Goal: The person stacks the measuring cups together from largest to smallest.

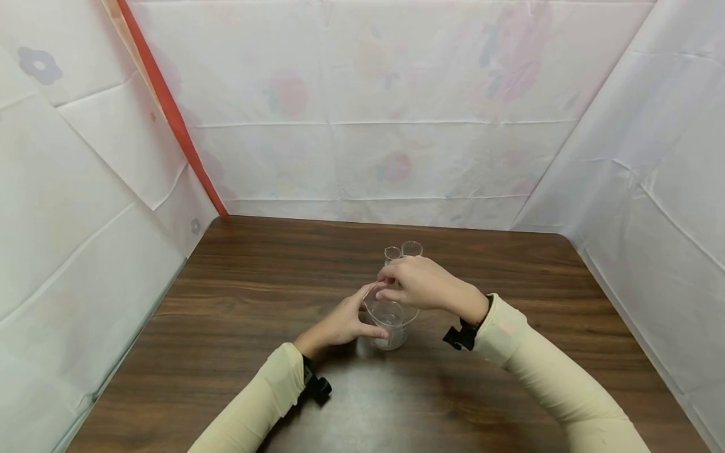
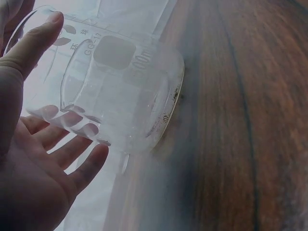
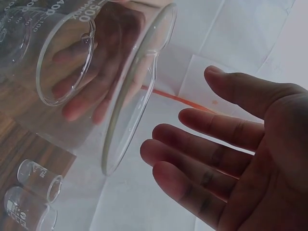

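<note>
A large clear glass beaker [image 1: 398,338] with white volume marks stands on the table. A smaller glass beaker [image 3: 41,72] sits inside it, its rim showing through the wall in the right wrist view. My left hand [image 1: 341,321] grips the large beaker from the left, thumb on the near side and fingers spread round the far side. Over the mouth is my right hand [image 1: 425,284]; in the right wrist view its fingers [image 3: 207,149] are loosely bent just off the large beaker's rim and hold nothing.
Behind the large beaker stand two small glass beakers, one narrower [image 1: 392,253] and one wider [image 1: 412,248]. The brown wood-grain table [image 1: 272,264] is bounded by white patterned sheets [image 1: 351,163] at the back and sides. A red strip [image 1: 170,107] runs down the back left corner.
</note>
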A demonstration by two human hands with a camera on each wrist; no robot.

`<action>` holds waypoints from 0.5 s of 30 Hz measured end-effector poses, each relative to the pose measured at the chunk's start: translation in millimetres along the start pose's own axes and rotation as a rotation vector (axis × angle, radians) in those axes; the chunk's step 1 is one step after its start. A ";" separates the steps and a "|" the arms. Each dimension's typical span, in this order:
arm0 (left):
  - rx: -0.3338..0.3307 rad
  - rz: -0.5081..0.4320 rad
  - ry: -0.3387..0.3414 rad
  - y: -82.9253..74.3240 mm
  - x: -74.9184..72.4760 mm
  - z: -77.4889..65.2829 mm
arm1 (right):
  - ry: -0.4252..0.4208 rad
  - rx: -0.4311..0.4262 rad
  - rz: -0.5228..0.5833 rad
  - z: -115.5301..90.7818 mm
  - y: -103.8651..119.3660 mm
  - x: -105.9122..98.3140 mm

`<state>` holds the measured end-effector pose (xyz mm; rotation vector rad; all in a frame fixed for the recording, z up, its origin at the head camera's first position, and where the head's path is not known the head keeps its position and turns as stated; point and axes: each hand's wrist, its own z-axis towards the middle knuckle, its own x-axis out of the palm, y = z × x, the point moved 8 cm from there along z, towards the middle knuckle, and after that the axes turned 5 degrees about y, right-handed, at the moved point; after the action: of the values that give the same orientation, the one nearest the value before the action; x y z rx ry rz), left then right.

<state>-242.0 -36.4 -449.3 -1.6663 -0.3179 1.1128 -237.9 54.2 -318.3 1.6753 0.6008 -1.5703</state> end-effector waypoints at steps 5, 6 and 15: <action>0.006 0.000 -0.004 1.8 0.7 -1.1 | -0.021 -0.012 0.009 0.9 -0.4 -1.4; 0.008 0.000 -0.005 2.1 0.9 -1.2 | -0.022 -0.013 0.009 1.1 -0.5 -1.5; 0.013 -0.003 -0.013 3.4 0.9 -0.7 | -0.030 -0.001 -0.011 1.3 -4.1 -6.8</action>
<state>-241.9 -37.6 -452.7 -1.6470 -0.3207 1.1211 -242.7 56.8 -312.5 1.6474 0.5961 -1.6000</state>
